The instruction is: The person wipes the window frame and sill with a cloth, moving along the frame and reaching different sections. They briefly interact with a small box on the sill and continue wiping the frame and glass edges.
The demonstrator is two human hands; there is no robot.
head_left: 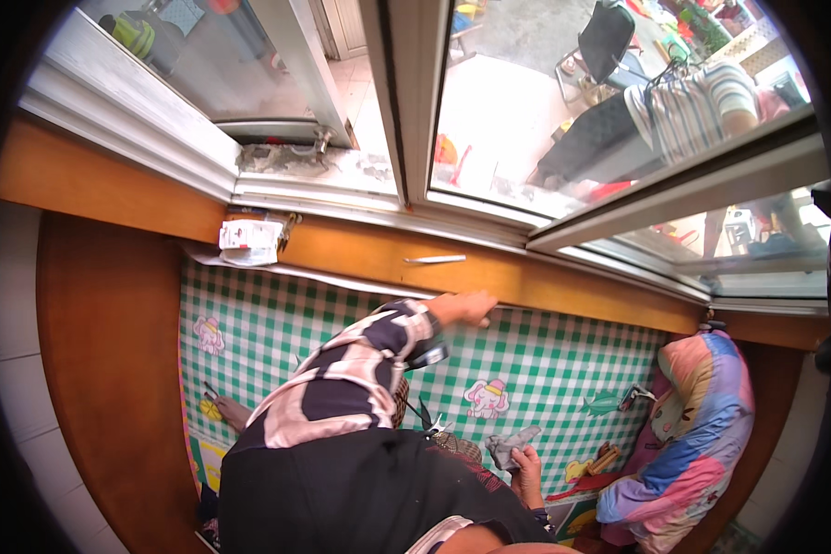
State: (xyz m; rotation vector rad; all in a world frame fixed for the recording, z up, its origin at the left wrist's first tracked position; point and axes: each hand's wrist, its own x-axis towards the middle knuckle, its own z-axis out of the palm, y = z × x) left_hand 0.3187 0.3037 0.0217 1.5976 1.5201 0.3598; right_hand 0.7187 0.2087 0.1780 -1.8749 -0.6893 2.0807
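My left hand reaches over the front edge of the wooden window ledge, in a patterned sleeve. Its fingers are slightly blurred, and whether anything lies under them I cannot tell. Just above it on the ledge rests a slim white tool or pen. Lower right, my right hand grips a crumpled grey cloth above the green checked mat. A dark object with a pale label is partly hidden beside the left sleeve.
White packets and small metal items lie on the ledge's left part. A patchwork quilt is heaped at the right, with a wooden object beside it. White window frames rise ahead. Outside, a person in a striped shirt bends near a chair.
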